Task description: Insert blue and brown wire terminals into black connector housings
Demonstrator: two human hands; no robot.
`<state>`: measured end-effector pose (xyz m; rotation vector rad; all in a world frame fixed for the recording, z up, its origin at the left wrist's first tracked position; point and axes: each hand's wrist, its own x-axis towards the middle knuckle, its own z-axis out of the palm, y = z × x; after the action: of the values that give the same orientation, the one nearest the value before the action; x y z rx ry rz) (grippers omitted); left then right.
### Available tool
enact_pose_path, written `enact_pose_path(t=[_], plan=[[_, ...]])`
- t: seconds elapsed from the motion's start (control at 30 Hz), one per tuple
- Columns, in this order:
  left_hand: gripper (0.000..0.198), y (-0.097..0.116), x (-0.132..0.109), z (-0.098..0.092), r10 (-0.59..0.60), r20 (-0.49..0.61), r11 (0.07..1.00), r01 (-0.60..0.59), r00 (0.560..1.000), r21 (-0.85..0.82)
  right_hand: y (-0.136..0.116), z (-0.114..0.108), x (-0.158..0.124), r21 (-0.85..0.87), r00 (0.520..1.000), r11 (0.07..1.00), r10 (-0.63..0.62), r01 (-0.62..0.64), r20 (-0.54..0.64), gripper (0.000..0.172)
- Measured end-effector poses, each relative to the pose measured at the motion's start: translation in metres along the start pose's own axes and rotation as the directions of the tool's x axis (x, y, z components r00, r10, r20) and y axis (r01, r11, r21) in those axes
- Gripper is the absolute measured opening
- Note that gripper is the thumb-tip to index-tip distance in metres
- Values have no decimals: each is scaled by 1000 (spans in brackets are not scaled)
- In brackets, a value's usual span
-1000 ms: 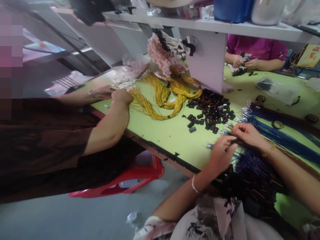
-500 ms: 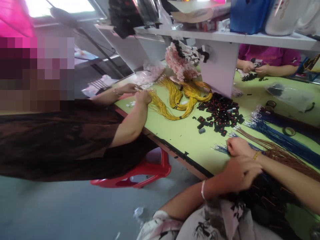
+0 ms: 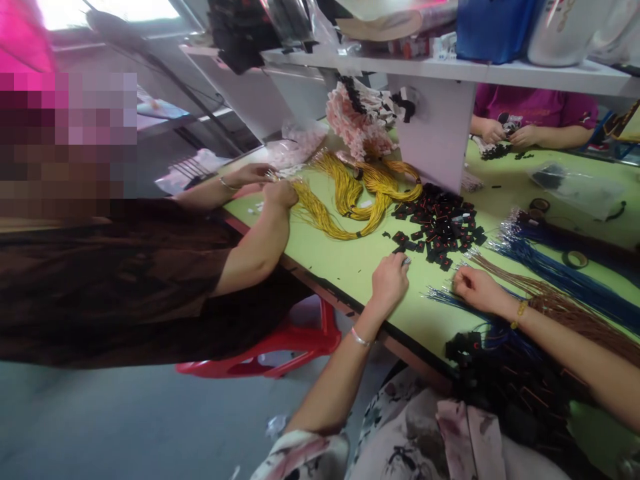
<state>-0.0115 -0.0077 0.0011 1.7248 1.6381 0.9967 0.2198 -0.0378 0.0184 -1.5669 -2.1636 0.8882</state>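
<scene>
My left hand [image 3: 390, 283] is closed in a pinch at the front of the green table, its fingertips on a small grey plastic connector [image 3: 406, 261]. Just beyond it lies a pile of black connector housings [image 3: 443, 223]. My right hand [image 3: 473, 288] is curled with thumb and fingers together, seemingly around a thin wire whose tip is hard to make out. Blue wires [image 3: 440, 295] with metal terminals stick out beside and under that hand. Brown wires [image 3: 565, 303] run behind its wrist. Joined black connectors and blue wires [image 3: 505, 357] hang over the near edge by my lap.
At the left, a co-worker's hands [image 3: 277, 190] work at yellow wire bundles [image 3: 330, 223]. Another person [image 3: 535, 120] handles parts across the table. More blue wires [image 3: 560, 270] and a tape roll [image 3: 575, 259] lie right. A shelf [image 3: 430, 70] overhangs the back; a red stool [image 3: 300, 343] stands below.
My left hand has moved from beside my right forearm, forward and left to the small grey connector. My right hand has stayed by the wire ends. The view has shifted slightly.
</scene>
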Motion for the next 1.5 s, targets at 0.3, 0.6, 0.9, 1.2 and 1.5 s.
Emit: enact_pose_path(t=[0.3,0.6,0.9,1.2,1.5], plan=[[24,36,-32,36,-191,497,420,528,846,-738,-1,0,-7,304,998,951,-55,51,5,11],[23,36,-36,41,-130,659,180,671,741,-719,-19,-12,-16,-47,970,983,-183,178,-163,7],[23,31,-34,42,-126,705,133,716,698,-685,-19,-10,-15,-214,952,942,-287,259,-111,5],[22,29,-34,42,-88,719,137,723,689,-677,-21,-10,-16,-282,945,918,-316,280,-88,7],[28,32,-40,50,-161,607,267,626,778,-732,-13,-4,-12,-421,906,832,-420,361,-53,9]])
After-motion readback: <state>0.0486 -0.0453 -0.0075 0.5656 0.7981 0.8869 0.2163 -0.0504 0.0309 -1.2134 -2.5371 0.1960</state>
